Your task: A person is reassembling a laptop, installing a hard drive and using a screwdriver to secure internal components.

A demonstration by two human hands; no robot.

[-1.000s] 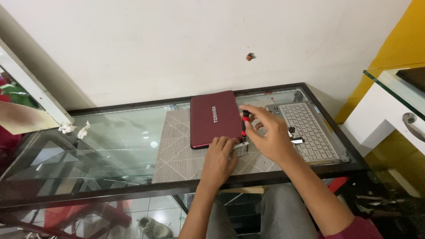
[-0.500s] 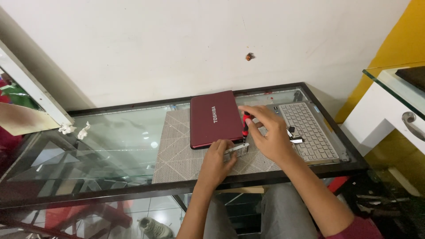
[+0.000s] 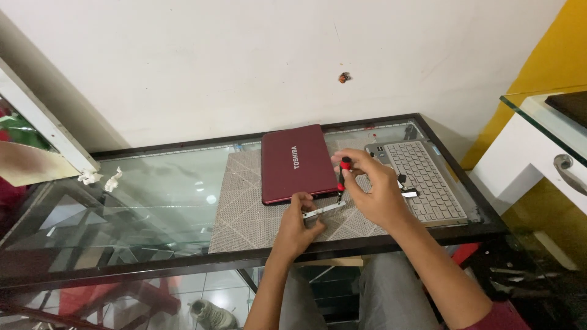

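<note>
White wall rises behind a glass-topped table with a dark frame, on which a grey woven mat lies. On the mat's far half rests a closed red laptop, its long axis running away from the person. Right of it lies a detached silver keyboard, with a few small dark parts near its left edge, just behind the right hand. Crumpled white scraps sit at the table's far left.

The left hand is closed around the near end of a slim silver bracket, which lies on the mat just in front of the laptop, its long axis running left to right and rising slightly to the right. The right hand grips a red-handled screwdriver upright, tip down on the bracket's right end.

Compared with a second ago, both hands sit in much the same place; the screwdriver stands more upright.
</note>
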